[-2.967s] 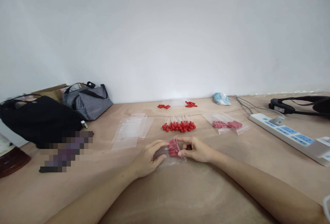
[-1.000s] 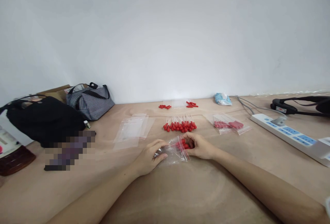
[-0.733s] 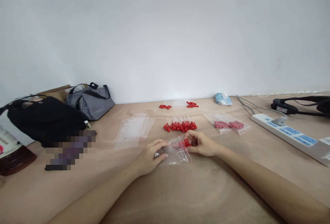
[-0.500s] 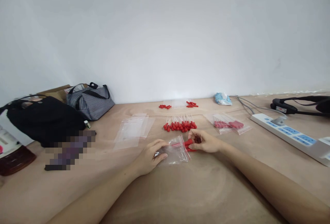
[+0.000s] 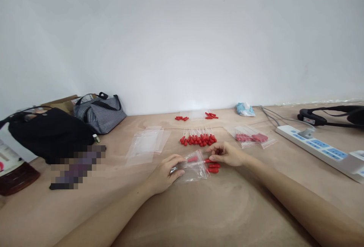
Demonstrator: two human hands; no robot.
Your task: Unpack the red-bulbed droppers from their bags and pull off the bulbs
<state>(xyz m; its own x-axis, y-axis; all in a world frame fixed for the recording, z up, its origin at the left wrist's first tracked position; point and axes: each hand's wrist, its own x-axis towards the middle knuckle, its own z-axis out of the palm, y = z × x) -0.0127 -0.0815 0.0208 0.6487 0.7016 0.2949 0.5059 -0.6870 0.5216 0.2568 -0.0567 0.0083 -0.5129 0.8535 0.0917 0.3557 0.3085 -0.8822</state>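
Observation:
A small clear zip bag (image 5: 193, 167) lies on the brown table in front of me, with one red-bulbed dropper (image 5: 192, 159) inside. My left hand (image 5: 164, 173) pinches the bag's left end, fingers closed on it. My right hand (image 5: 226, 154) is at the bag's right mouth, fingers pinched on a red-bulbed dropper. Two or three more red-bulbed droppers (image 5: 213, 168) lie loose on the table just under that hand. A row of several droppers (image 5: 198, 138) lies a little farther back.
Empty zip bags (image 5: 145, 144) lie to the left, a filled bag (image 5: 251, 137) to the right, more droppers (image 5: 196, 117) near the wall. A black bag (image 5: 49, 133) and a striped bag (image 5: 98, 112) stand at the left. A white power strip (image 5: 321, 150), headset (image 5: 330, 117) and tissue pack (image 5: 244, 109) lie at the right.
My right hand has drawn back out of the bag's mouth toward the right. Red-bulbed droppers that it held now lie loose on the table beside the bag. My left hand has stayed on the bag.

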